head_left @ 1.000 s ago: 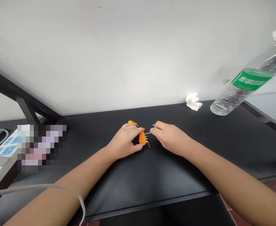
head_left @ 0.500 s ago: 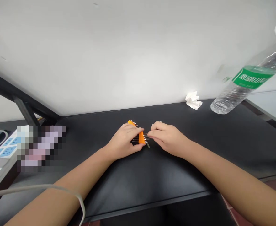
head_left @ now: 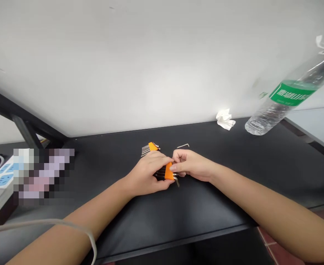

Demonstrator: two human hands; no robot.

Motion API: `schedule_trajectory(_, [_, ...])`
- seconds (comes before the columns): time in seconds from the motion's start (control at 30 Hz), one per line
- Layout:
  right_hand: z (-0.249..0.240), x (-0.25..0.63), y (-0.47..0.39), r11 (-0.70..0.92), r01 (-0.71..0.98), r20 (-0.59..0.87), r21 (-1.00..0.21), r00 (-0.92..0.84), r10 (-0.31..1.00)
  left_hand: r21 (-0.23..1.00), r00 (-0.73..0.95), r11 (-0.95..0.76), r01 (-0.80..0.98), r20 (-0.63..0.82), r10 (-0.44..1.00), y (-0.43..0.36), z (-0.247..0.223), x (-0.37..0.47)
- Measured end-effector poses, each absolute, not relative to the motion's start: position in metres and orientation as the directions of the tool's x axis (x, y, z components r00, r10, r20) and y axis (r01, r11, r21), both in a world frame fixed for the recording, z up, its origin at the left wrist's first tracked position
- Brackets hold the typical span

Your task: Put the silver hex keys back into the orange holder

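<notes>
My left hand (head_left: pixel 145 173) is closed around a hex key set in an orange holder (head_left: pixel 169 172), thumb below and fingers above. Dark shafts run back under its palm, and bent silvery ends stick out on the right. My right hand (head_left: pixel 195 165) pinches the same set from the right, its thumb lying on the orange plastic; its other fingertips are partly hidden. Just beyond the left hand lies a second hex key set (head_left: pixel 152 146), also orange, with silver keys. A single loose hex key (head_left: pixel 183 145) rests on the black tabletop (head_left: pixel 112 154) beyond the right hand.
Crumpled tissue (head_left: pixel 225 119) and a clear bottle with a green label (head_left: pixel 291 92) stand by the wall at right. On the left are a power strip (head_left: pixel 2 180), a blurred-out item (head_left: pixel 47 173) and a black frame bar (head_left: pixel 26 125). A pale cable (head_left: pixel 54 221) crosses my left forearm.
Both hands and the held set have shifted slightly nearer to me. My right thumb now touches the orange holder. The loose hex key and more of the second set have come into sight.
</notes>
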State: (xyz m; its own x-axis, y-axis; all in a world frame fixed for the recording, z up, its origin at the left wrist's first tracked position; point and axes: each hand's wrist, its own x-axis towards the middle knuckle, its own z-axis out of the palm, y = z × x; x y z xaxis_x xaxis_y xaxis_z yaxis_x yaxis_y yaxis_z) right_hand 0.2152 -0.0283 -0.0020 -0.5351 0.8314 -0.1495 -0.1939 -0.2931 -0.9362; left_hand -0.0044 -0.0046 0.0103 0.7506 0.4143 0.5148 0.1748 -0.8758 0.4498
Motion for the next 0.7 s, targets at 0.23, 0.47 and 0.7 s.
schedule_trajectory(0.23, [0.008,0.232,-0.022,0.07,0.294,-0.051,-0.953,-0.386,0.921,0.355,0.755,-0.881,0.313,0.47,0.458,0.001,0.003,-0.009])
schedule_trajectory(0.47, [-0.011,0.264,-0.002,0.383,0.868,0.26,-0.316,-0.31,0.915,0.329,0.732,-0.829,0.451,0.395,0.555,0.011,-0.005,-0.018])
schedule_trajectory(0.7, [0.001,0.256,-0.005,0.406,0.914,0.159,-0.022,-0.397,0.904,0.328,0.739,-0.824,0.463,0.37,0.563,0.012,-0.005,-0.018])
